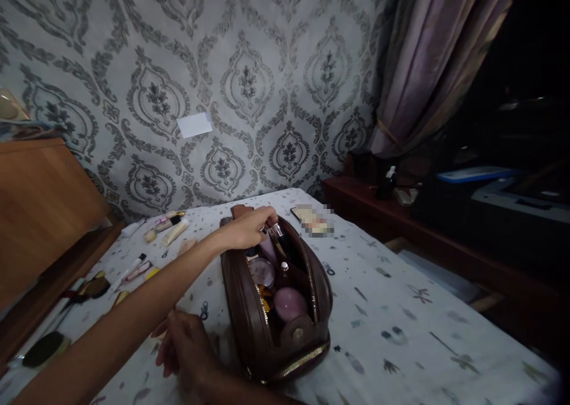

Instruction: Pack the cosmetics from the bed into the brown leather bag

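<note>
A dark brown make-up bag (243,310) stands unzipped on the patterned cloth. My left hand (249,228) reaches over its far end, fingers bent and closed at a silver-topped dark tube (278,231) inside the opening. In the bag I see a pink rounded item (290,304), a round clear-lidded container (262,272), a silver-tipped item (284,266) and something yellow. My right hand (187,342) hangs beside the bag's near left side, fingers loosely bent and partly apart, with nothing visible in them. My left forearm passes above it.
Cosmetic tubes (176,233) and make-up brushes (95,286) lie to the left; a large brush (44,350) is nearest. Behind the bag's right side lies a phone (312,221), its screen blurred. A wooden cabinet (44,215) borders the left, a dark red ledge (356,200) the right.
</note>
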Demonstrator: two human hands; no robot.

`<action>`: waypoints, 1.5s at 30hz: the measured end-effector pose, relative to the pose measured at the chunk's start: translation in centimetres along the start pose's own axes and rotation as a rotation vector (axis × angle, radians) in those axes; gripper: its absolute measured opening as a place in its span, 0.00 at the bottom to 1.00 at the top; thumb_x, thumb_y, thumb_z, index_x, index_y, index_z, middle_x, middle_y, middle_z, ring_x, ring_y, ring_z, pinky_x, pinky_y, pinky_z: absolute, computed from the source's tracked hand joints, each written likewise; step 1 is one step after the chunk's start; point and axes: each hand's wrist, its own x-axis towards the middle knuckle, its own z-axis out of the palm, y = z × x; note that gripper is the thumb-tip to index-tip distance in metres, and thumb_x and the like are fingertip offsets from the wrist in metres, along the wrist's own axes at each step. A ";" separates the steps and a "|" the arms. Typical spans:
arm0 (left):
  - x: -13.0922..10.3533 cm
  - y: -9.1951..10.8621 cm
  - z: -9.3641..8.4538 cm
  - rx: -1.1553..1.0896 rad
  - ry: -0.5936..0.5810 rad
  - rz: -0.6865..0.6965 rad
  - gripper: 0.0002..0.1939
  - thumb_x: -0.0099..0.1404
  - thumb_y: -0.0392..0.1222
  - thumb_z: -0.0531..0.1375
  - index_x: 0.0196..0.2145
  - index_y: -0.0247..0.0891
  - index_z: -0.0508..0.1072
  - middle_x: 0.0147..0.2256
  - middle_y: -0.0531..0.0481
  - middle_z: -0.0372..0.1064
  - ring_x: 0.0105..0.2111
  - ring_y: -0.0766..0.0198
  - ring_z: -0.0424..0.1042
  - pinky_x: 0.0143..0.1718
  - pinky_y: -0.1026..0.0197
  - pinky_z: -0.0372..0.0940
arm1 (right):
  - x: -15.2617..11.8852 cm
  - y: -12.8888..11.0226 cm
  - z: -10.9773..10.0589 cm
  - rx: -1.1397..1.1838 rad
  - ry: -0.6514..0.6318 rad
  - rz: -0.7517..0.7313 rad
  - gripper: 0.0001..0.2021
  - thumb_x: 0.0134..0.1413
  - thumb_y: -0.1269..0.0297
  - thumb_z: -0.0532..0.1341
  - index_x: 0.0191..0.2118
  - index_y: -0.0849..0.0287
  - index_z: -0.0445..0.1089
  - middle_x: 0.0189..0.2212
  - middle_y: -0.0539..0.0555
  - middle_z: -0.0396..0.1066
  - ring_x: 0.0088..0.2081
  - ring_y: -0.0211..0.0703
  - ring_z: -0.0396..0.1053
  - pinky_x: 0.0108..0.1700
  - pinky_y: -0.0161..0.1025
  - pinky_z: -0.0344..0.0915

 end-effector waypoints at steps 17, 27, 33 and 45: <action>0.2 -0.3 -0.1 0.177 0.111 0.018 0.12 0.61 0.33 0.60 0.43 0.32 0.70 0.41 0.45 0.72 0.42 0.60 0.71 0.47 0.59 0.64 | 0.7 0.6 -0.7 -0.023 0.004 -0.020 0.41 0.33 0.19 0.48 0.28 0.59 0.64 0.14 0.45 0.61 0.12 0.30 0.54 0.14 0.31 0.45; -5.9 1.0 0.0 0.139 0.606 0.091 0.07 0.67 0.32 0.54 0.42 0.36 0.69 0.41 0.46 0.73 0.44 0.61 0.71 0.51 0.59 0.63 | 0.1 -0.6 -0.7 -0.067 0.024 -0.067 0.38 0.29 0.19 0.53 0.20 0.57 0.62 0.15 0.48 0.62 0.14 0.32 0.56 0.18 0.33 0.49; -12.7 -3.8 1.2 0.058 0.804 -0.080 0.06 0.68 0.36 0.54 0.38 0.38 0.71 0.37 0.47 0.73 0.41 0.60 0.71 0.46 0.59 0.64 | 0.6 -0.2 -0.9 -0.091 0.135 -0.047 0.39 0.31 0.20 0.54 0.23 0.59 0.67 0.14 0.48 0.62 0.14 0.33 0.55 0.18 0.34 0.49; -26.6 -15.5 5.8 0.123 1.083 -0.555 0.08 0.66 0.40 0.53 0.38 0.40 0.71 0.38 0.47 0.73 0.39 0.59 0.72 0.42 0.58 0.65 | 0.4 -0.2 -1.0 -0.101 0.130 -0.058 0.31 0.38 0.32 0.62 0.33 0.60 0.69 0.17 0.46 0.65 0.16 0.32 0.56 0.18 0.31 0.49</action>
